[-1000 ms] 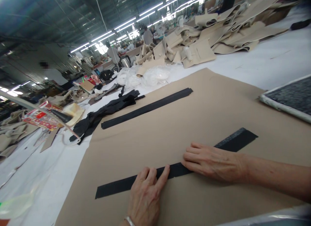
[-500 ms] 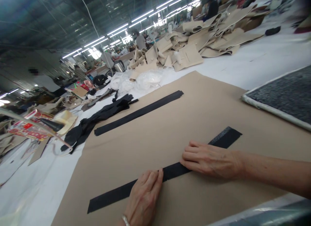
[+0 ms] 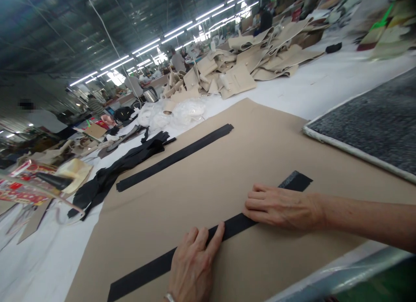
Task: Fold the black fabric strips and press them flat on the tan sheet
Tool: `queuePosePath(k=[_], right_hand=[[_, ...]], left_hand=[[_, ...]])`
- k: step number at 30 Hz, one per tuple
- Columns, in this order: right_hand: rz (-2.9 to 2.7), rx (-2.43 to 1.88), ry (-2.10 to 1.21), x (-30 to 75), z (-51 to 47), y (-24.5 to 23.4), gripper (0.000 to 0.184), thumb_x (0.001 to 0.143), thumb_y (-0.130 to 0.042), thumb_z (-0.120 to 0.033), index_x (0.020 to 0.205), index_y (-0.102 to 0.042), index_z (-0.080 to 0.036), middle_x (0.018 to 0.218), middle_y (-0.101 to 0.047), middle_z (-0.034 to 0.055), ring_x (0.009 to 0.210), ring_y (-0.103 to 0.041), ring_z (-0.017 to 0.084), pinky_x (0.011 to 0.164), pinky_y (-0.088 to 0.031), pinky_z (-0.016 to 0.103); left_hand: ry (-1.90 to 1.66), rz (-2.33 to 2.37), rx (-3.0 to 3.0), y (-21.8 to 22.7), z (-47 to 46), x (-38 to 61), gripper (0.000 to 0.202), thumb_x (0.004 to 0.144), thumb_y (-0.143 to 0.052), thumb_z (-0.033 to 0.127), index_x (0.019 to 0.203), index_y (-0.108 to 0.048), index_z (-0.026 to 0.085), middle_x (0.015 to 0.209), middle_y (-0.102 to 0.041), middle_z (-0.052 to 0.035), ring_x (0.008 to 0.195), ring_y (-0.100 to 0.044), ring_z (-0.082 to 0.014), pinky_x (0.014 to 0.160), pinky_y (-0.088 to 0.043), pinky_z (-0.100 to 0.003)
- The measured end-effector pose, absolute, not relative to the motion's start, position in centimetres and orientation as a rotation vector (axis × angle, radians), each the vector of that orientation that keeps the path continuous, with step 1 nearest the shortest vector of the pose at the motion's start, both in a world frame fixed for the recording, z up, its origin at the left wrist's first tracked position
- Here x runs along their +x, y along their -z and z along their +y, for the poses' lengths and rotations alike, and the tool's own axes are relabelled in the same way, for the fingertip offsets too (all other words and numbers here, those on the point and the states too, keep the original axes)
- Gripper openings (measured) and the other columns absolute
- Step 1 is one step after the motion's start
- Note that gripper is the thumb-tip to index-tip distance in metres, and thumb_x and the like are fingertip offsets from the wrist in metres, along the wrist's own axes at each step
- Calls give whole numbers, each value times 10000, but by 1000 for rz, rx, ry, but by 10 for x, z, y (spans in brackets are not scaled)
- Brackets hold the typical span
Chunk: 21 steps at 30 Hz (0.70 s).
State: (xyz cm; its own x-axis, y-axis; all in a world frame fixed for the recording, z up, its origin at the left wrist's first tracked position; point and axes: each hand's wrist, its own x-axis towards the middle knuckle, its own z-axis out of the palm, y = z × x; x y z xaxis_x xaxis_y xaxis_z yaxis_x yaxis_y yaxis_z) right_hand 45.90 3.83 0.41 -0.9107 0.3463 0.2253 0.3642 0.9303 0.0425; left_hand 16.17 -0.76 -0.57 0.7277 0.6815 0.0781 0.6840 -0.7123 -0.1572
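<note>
A large tan fabric panel (image 3: 227, 172) lies flat on the white table. Across its near part runs a long black strip (image 3: 152, 267). My left hand (image 3: 193, 267) lies flat on the strip's middle, fingers stretched out and together. My right hand (image 3: 282, 206) presses flat on the strip further right, fingers extended; the strip's end (image 3: 297, 180) shows beyond it. A second black strip (image 3: 175, 157) lies parallel, farther away on the same panel. Neither hand holds anything.
A dark grey mat with a white border (image 3: 367, 124) lies at the right. Loose black fabric (image 3: 120, 167) trails off the panel's left. Tan cut pieces (image 3: 247, 63) are heaped at the back, white material (image 3: 175, 113) beside them. Other people work at distant tables.
The view has swung to the right, so everything sits further left in the frame. Both hands stay pressed flat on the near black strip, the left shifting slightly along it.
</note>
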Motion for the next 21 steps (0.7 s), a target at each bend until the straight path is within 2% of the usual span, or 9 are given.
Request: queuePosePath(k=[4, 9, 12, 14, 17, 21], right_hand=[[-2854, -531, 127, 469, 37, -6, 183, 958, -408, -97, 1026, -575, -127, 838, -532, 50, 768, -475, 184, 764, -328, 341], [-2862, -576, 136, 486, 35, -6, 196, 957, -395, -88, 1023, -576, -128, 839, -532, 49, 775, -476, 186, 786, -333, 346], [-2876, -597, 159, 492, 33, -5, 197, 963, -389, -95, 1015, -576, -135, 858, -539, 51, 786, -475, 188, 803, -331, 357], [-2885, -599, 164, 493, 31, -5, 199, 968, -383, -101, 1009, -574, -138, 864, -541, 51, 790, -472, 186, 808, -330, 357], [-2871, -614, 175, 492, 30, -5, 198, 969, -383, -98, 1009, -574, -136, 856, -540, 49, 788, -468, 183, 801, -331, 351], [-2856, -628, 207, 492, 30, -5, 162, 966, -416, -108, 926, -568, -144, 853, -536, 40, 788, -466, 175, 786, -333, 343]], left_hand=[[9, -1049, -2725, 7, -5, 162, 830, 733, -403, -55, 1493, -263, 248, 933, -535, -52, 804, -504, -209, 695, -476, -319], [75, -1047, -2707, 7, -2, 163, 720, 766, -404, -38, 1414, -402, 277, 863, -506, -46, 761, -520, -201, 669, -474, -328], [198, -1077, -2781, 0, 0, 176, 579, 769, -401, -26, 1271, -533, 232, 1005, -537, -88, 874, -545, -223, 731, -499, -359], [304, -1130, -2863, -7, 2, 194, 501, 780, -378, -25, 1192, -563, 192, 1087, -547, -104, 944, -543, -229, 793, -509, -375], [392, -1170, -3023, -13, 4, 231, 466, 800, -354, -40, 1169, -556, 162, 1043, -584, -83, 928, -545, -204, 830, -514, -345], [294, -1212, -3089, -4, 6, 267, 398, 798, -383, -36, 1085, -590, 147, 980, -601, -72, 894, -537, -219, 821, -518, -352]])
